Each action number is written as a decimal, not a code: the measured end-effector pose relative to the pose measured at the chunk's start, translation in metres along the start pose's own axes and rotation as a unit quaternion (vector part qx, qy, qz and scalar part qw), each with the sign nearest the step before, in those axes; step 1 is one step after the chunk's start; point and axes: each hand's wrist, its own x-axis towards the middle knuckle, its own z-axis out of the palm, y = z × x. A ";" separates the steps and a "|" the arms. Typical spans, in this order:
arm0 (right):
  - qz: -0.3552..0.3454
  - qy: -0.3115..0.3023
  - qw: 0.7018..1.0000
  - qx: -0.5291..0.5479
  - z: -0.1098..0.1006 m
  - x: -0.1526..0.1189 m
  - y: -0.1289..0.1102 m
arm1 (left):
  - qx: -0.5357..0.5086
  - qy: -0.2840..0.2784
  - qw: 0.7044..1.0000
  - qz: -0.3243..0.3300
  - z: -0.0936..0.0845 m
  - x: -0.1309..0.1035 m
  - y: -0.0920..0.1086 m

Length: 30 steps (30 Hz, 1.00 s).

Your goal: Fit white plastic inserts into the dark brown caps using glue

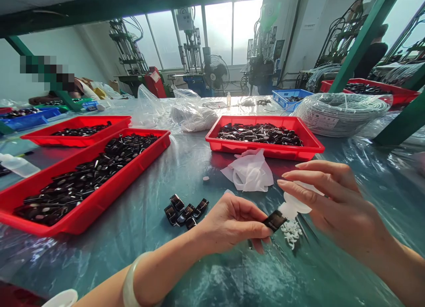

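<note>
My left hand pinches a small glossy black plastic part between thumb and fingertips, above the table. Against its upper right edge is the narrow tip of a translucent white squeeze bottle. My right hand is around this bottle, its upper fingers stretched out; the thumb is hidden. Just below lies a heap of tiny white pieces, beside a thin dark tool, partly covered. Left of my left hand sits a loose group of several black parts.
Red trays full of black parts stand ahead and to the left. Crumpled white paper lies before the middle tray. A wrapped cable coil is at right, near a green post. A shelf beam crosses overhead.
</note>
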 end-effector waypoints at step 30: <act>0.000 0.002 1.000 -0.001 -0.001 0.000 -0.001 | -0.013 -0.025 0.999 0.016 -0.001 -0.001 0.000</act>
